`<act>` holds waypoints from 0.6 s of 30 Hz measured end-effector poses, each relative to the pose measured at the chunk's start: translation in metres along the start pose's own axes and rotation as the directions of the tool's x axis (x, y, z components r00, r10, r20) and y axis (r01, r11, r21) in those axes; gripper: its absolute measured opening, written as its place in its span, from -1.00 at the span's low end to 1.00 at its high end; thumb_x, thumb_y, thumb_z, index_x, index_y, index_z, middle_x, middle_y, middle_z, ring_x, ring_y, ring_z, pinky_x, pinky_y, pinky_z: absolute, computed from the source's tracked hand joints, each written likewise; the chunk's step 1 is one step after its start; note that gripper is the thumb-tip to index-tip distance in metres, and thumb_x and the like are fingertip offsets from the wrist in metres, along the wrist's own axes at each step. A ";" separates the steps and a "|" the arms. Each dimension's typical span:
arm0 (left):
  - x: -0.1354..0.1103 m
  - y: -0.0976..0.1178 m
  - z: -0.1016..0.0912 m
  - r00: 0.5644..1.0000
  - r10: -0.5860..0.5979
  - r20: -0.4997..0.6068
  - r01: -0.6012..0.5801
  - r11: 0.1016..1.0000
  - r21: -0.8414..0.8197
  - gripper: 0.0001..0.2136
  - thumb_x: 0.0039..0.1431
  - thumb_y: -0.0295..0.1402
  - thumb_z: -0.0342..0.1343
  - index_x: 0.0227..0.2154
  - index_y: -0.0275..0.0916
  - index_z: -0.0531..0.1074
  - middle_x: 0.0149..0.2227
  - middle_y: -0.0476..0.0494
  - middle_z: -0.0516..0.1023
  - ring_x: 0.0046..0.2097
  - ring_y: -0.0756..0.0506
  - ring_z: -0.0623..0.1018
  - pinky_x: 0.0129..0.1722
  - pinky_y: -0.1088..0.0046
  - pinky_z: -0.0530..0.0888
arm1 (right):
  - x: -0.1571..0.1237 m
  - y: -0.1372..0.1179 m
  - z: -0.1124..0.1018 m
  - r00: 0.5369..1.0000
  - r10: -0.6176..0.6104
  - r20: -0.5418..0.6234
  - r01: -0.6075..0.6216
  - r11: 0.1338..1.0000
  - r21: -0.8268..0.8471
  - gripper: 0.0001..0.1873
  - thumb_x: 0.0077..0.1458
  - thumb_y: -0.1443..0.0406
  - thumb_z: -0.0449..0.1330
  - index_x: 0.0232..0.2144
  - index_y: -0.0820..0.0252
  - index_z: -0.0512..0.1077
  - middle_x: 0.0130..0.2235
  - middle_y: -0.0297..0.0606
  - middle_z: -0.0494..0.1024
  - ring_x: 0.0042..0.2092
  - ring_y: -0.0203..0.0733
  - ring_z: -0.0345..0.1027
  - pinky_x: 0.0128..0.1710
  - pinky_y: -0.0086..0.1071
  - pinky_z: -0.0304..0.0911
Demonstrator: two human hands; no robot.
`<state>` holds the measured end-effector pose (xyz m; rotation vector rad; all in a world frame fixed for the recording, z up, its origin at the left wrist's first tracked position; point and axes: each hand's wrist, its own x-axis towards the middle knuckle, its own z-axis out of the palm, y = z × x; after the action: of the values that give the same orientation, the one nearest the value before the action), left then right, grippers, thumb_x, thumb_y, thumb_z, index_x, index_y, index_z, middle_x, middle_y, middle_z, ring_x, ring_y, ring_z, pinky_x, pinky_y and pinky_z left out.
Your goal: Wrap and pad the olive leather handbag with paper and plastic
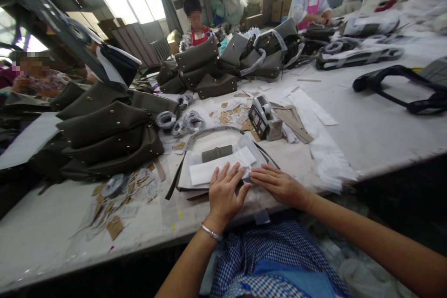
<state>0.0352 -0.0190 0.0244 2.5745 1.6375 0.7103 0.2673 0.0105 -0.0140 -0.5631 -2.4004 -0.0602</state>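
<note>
Far to the left of the tape dispenser (265, 120), a stack of olive-grey handbags (108, 132) lies on the desk (366, 130). Brown paper tags (113, 226) are scattered in front of the stack, nearer to you than the dispenser. Between the handbags and the dispenser sit a few coiled straps in clear wrap (181, 123).

Just left of the dispenser and nearer to you lies a flat grey bag panel (185, 172), with a thin grey strap (213, 131) arching over its far edge. A small folded olive leather piece (217, 153) rests on the panel, and a white sheet (209, 171) lies just in front of that.

Your left hand (225, 192) is open and flat, palm down, with its fingers spread over the near edge of the white sheet. A silver bangle (211, 232) circles that wrist. Your right hand (278, 184) is also open and flat, gripping nothing. It lies below the dispenser in the picture, its fingers point left, and its fingertips rest on the sheet's right end, close to your left fingers.

Right of the dispenser, loose white paper strips (314, 116) trail across the desk. Far to the right, a black bag handle (394, 83) lies by itself.
</note>
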 end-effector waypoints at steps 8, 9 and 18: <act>-0.001 -0.009 0.023 0.991 0.037 -0.127 -0.021 0.992 0.122 -0.64 0.30 -0.15 0.07 0.14 0.06 0.37 0.18 0.07 0.45 0.24 -0.20 0.40 0.26 0.02 0.26 | -0.002 -0.008 -0.005 0.997 0.035 0.063 -0.032 0.999 -0.036 -0.41 0.30 0.49 -0.02 0.34 0.25 0.08 0.25 -0.08 0.37 0.33 -0.07 0.10 0.33 -0.01 0.09; -0.001 -0.010 0.024 0.991 0.037 -0.132 -0.020 0.992 0.125 -0.63 0.30 -0.17 0.08 0.15 0.06 0.36 0.18 0.08 0.45 0.24 -0.19 0.40 0.26 0.03 0.26 | -0.005 -0.013 -0.007 0.996 0.048 0.082 -0.045 0.998 -0.035 -0.41 0.30 0.49 0.00 0.34 0.26 0.08 0.27 -0.07 0.34 0.35 -0.06 0.06 0.33 0.00 0.08; -0.003 -0.009 0.025 0.990 0.041 -0.134 -0.021 0.988 0.151 -0.62 0.30 -0.24 0.11 0.16 0.07 0.34 0.19 0.08 0.44 0.26 -0.18 0.38 0.27 0.06 0.25 | -0.040 -0.050 -0.001 0.966 0.060 0.250 -0.074 0.996 0.046 -0.47 0.29 0.42 0.06 0.29 0.23 0.20 0.28 -0.11 0.32 0.33 -0.03 0.10 0.29 -0.01 0.16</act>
<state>0.0354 -0.0119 -0.0016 2.7154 1.7570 0.8141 0.2750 -0.0499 -0.0327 -0.6590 -2.6139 0.1116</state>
